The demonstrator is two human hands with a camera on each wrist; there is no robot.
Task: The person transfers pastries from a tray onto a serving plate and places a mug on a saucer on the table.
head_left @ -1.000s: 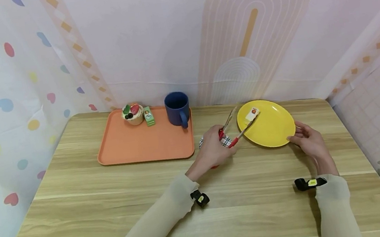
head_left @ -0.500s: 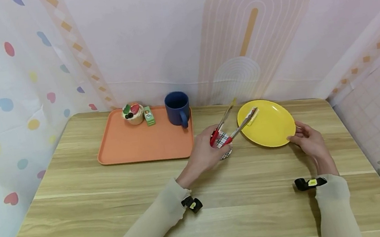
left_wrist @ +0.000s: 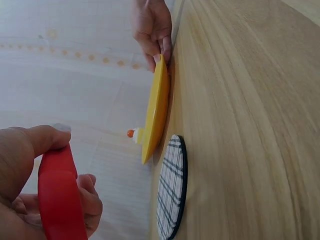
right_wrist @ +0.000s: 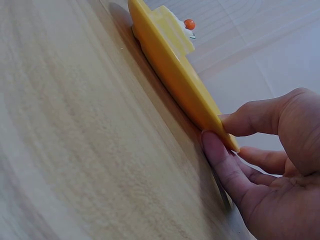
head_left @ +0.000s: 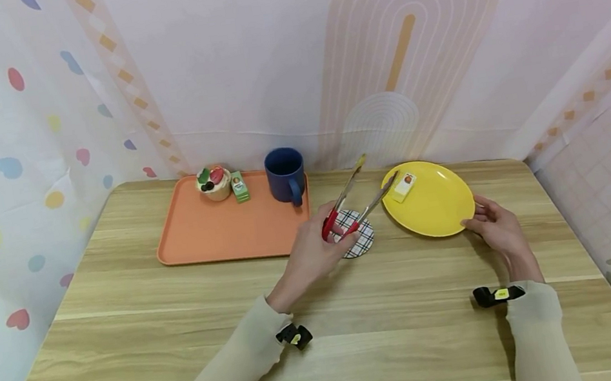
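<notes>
My left hand [head_left: 312, 249] holds tongs with red handles [head_left: 330, 221]. Their metal arms are spread apart with nothing between the tips, left of the yellow plate [head_left: 438, 214]. On the plate's left part lies a small yellow-and-white cake slice [head_left: 404, 186]; an orange ball tops it in the right wrist view [right_wrist: 189, 24]. At the plate's right edge, my right hand [head_left: 498, 228] pinches the rim between thumb [right_wrist: 215, 147] and fingers. A plaid round coaster [head_left: 362, 240] lies below the tongs, partly hidden by the left hand.
Left of the hands sits an orange tray [head_left: 218, 235] bearing a fruit-topped cupcake [head_left: 215, 185], a small green block [head_left: 240, 187] and a dark blue mug [head_left: 285, 177]. A patterned curtain [head_left: 241, 63] hangs behind the wooden table [head_left: 363, 351].
The left hand and tongs have drawn back leftward, off the cake slice, which stays on the plate. More of the coaster shows. The right hand keeps its place on the rim.
</notes>
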